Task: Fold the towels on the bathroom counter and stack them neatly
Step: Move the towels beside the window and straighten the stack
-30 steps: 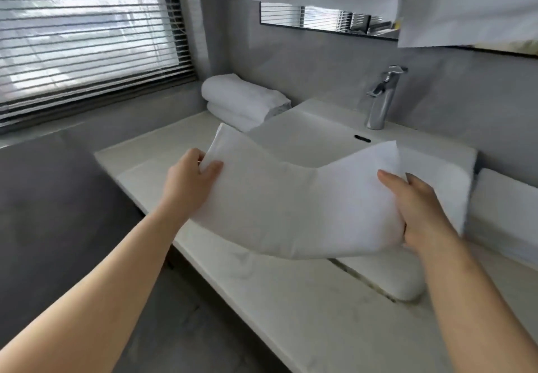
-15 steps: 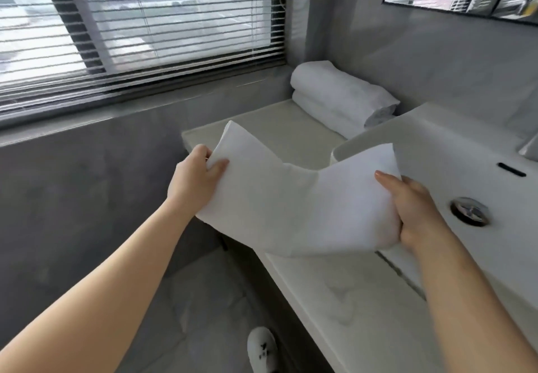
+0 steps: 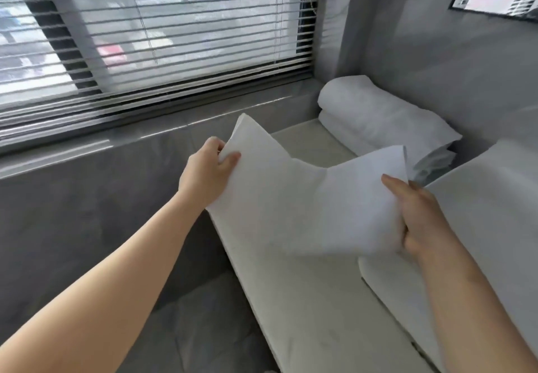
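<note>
I hold the folded white cloth towel (image 3: 305, 203) above the pale stone table (image 3: 305, 299), my left hand (image 3: 208, 176) and right hand (image 3: 422, 218) each with fingers clamped on one end. It sags between them, near the stacked white towels (image 3: 378, 122) in the corner.

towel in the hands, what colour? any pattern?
Plain white towel, no visible pattern; head view, the only one.

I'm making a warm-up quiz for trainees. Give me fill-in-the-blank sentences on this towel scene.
The left hand and right hand hold one towel, coloured ____.
The hand nearer the window is the ____ one.
The folded towels lie stacked on the counter, in its far ____.
Missing words: white; left; corner.
</note>
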`<state>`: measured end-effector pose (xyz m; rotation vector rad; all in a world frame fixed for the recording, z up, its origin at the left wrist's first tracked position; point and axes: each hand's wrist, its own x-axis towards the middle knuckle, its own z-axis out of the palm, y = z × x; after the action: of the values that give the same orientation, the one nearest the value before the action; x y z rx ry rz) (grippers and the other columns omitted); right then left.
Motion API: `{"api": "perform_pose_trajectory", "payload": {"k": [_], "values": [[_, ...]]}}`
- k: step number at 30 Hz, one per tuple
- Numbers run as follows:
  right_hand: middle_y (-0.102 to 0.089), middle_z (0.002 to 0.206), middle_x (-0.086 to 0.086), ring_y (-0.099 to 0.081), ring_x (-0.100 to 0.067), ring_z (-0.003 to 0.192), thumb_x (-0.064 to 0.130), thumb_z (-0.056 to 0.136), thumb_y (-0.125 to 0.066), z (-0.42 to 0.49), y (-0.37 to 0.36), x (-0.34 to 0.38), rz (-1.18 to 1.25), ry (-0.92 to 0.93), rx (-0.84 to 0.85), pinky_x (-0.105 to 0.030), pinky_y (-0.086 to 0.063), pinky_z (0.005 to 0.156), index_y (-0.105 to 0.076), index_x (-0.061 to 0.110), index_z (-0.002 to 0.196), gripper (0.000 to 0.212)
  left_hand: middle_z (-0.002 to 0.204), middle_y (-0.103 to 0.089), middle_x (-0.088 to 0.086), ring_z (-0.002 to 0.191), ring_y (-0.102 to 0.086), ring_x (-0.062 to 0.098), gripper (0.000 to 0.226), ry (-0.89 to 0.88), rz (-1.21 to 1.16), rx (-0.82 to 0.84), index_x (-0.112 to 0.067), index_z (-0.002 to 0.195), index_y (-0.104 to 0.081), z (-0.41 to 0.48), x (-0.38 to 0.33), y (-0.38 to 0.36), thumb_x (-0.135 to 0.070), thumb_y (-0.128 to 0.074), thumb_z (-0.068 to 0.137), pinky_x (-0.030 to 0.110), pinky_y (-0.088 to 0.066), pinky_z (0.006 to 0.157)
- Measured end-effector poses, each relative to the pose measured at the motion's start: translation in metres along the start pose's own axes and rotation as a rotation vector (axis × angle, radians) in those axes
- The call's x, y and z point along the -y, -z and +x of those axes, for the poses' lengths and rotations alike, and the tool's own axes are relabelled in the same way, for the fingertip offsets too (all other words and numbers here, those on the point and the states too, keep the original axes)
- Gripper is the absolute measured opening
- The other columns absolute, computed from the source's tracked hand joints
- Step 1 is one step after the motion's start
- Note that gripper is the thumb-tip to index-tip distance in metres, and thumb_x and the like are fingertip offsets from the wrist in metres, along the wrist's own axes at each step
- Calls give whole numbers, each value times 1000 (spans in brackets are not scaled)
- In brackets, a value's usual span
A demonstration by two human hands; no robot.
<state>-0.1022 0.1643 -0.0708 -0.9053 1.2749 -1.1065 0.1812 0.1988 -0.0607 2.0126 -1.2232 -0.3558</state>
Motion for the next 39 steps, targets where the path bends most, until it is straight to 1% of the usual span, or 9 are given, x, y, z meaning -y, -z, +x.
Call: {"api": "perform_pose_trajectory", "payload": {"k": [3, 9, 12, 16, 21, 25, 32, 35, 39], "values": [[-68, 98, -3, -64, -21, 87, 23, 89, -60, 12, -5, 2, 10, -17, 5, -32, -50, 72, -63, 17, 96, 11, 76, -52, -10, 82, -56, 24, 18, -7, 25, 29, -20, 92, -47, 19, -1, -9, -37, -50, 92, 40, -50, 77], [-68, 88, 0, -63, -16, 80, 23, 88, -61, 38, -7, 9, 48, -33, -101, -31, -49, 72, -63, 14, 82, 11, 77, -52, -9, 81, -57, 25, 17, -37, 22, 108, -18, 94, -48, 64, -17, -31, -34, -48, 94, 42, -51, 78], [-68, 90, -1, -63, -20, 85, 23, 87, -61, 57, -12, 10, 54, -26, -165, -35, -49, 82, -65, 14, 82, 11, 77, -52, -7, 81, -56, 25, 14, -56, -4, 150, -16, 95, -50, 96, -25, -44, -30, -46, 93, 39, -49, 78], [-67, 95, -7, -62, -26, 88, 23, 87, -60, 82, -23, 10, 68, -67, -249, -37, -48, 80, -65, 14, 84, 11, 75, -51, -5, 71, -48, 18, 14, -137, 8, 231, -14, 94, -50, 142, -30, -60, -25, -42, 92, 32, -40, 68], [-66, 108, -12, -61, -31, 99, 21, 86, -60, 102, -42, 9, 52, -59, -382, -41, -47, 86, -65, 12, 103, 20, 77, -52, -3, 72, -48, 19, 17, -231, 3, 325, -13, 98, -51, 194, -33, -70, -25, -40, 92, 33, -41, 69], [-65, 91, -7, -60, -24, 79, 16, 88, -56, 107, -48, 19, 64, -31, -466, -33, -45, 74, -63, 15, 85, 8, 76, -52, -4, 78, -50, 23, 14, -307, -34, 378, -15, 93, -50, 229, -42, -85, -25, -41, 91, 34, -40, 69], [-64, 91, -6, -59, -21, 77, 14, 88, -56, 116, -37, 39, 67, 81, -644, -32, -45, 72, -61, 11, 96, 10, 76, -50, -3, 78, -46, 21, 14, -459, -85, 421, -12, 95, -49, 264, -80, -115, -22, -40, 92, 31, -34, 59], [-65, 95, -4, -59, -23, 85, 16, 87, -57, 123, -28, 53, 58, 114, -689, -36, -44, 79, -63, 16, 84, 6, 78, -50, -2, 81, -46, 21, 14, -499, -95, 426, -11, 97, -48, 275, -100, -129, -22, -40, 94, 31, -32, 67], [-61, 88, -1, -57, -20, 79, 16, 86, -57, 134, -10, 63, 78, 166, -750, -33, -44, 75, -58, 18, 75, 11, 91, -52, 7, 83, -45, 24, 16, -546, -88, 415, -9, 101, -48, 287, -127, -150, -20, -38, 95, 31, -31, 69]]}}
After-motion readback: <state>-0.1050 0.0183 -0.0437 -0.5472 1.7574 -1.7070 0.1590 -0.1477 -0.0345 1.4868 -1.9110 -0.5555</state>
